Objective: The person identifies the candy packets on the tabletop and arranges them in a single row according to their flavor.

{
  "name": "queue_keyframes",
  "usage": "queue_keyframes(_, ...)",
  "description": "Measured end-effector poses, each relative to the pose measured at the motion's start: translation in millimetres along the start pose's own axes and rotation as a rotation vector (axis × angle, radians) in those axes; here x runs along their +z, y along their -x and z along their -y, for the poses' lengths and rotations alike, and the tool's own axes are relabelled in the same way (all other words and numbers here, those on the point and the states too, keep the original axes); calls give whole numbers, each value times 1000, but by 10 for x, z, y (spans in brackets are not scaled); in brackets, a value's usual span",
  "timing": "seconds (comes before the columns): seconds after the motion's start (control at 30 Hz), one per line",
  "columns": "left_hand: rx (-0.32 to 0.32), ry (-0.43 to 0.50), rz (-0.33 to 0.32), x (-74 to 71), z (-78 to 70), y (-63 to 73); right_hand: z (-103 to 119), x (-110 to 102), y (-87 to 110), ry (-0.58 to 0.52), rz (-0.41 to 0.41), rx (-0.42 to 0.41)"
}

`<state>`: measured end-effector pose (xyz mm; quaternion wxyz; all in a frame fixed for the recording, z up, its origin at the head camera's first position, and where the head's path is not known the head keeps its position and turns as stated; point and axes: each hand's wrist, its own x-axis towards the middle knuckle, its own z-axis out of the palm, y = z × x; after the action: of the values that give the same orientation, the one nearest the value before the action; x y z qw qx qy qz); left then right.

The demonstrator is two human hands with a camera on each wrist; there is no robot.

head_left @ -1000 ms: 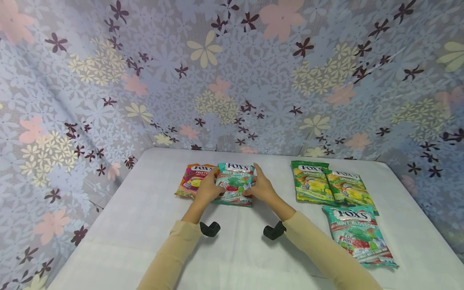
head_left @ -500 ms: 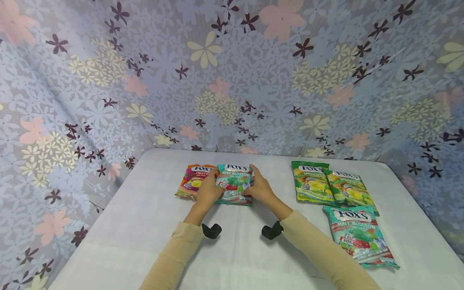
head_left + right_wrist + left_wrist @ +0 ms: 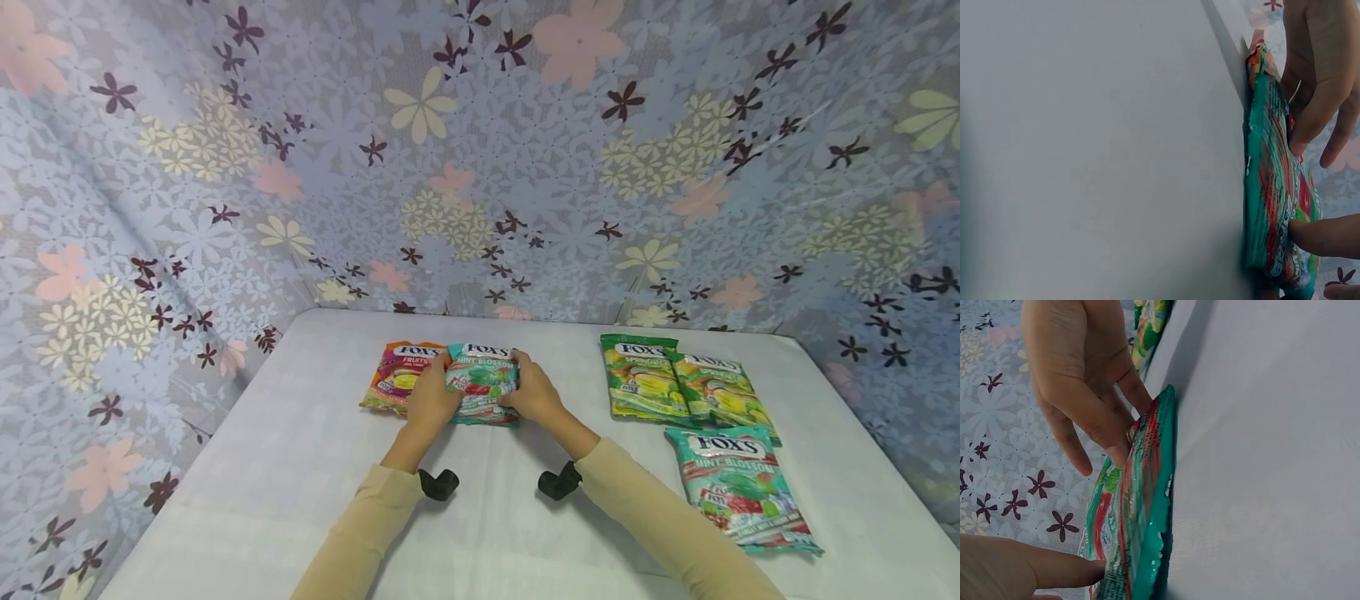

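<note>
Both hands hold a teal Fox's Mint Blossom candy bag (image 3: pixel 483 385) lying on the white table. My left hand (image 3: pixel 432 396) grips its left edge, with the thumb on the printed front. At the opposite edge my right hand (image 3: pixel 536 393) holds it the same way, fingers around the side. An orange and purple Fox's Fruits candy bag (image 3: pixel 397 379) lies directly left of it, partly behind my left hand. In the left wrist view, the thumb (image 3: pixel 1079 570) presses the teal bag's face; in the right wrist view, a thumb (image 3: pixel 1325 236) does likewise.
To the right, two green Fox's Spring Tea candy bags (image 3: pixel 647 382) lie side by side, overlapping slightly. Nearer, another teal Mint Blossom bag (image 3: pixel 742 492) sits beside the right forearm. A floral curtain (image 3: pixel 480 167) stands behind the white table (image 3: pixel 480 533).
The held teal bag has shifted slightly left, closer against the orange bag. My right hand has moved left with it; its fingers have drawn in closer around the edge.
</note>
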<state>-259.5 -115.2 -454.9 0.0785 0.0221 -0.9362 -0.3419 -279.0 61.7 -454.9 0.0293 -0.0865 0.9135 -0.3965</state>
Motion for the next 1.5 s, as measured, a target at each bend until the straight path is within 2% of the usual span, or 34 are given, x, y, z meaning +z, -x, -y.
queue_keyframes(0.23, 54, 17, -17, 26, 24, 44, -41, -2, 41, 42, -2, -8)
queue_keyframes(0.47, 82, -48, -50, 26, 4, 50, -34, -12, 86, 81, 18, -53)
queue_keyframes(0.67, 100, -73, -80, 24, 8, 66, -36, -29, 146, 31, -5, -83)
queue_keyframes(0.83, 145, -71, -138, 15, -5, 100, -44, -77, 226, -4, -6, -106)
queue_keyframes(1.03, 189, -84, -190, 48, -113, 156, -127, -238, 429, -55, 20, -69)
queue_keyframes(1.17, 209, -76, -170, 84, -231, 206, -251, -409, 611, -102, 29, -51)
queue_keyframes(1.27, 235, -31, -131, 121, -321, 264, -356, -548, 763, -135, 36, -36)
queue_keyframes(1.5, 255, 220, 71, 234, -505, 408, -562, -845, 1107, -159, 32, -25)
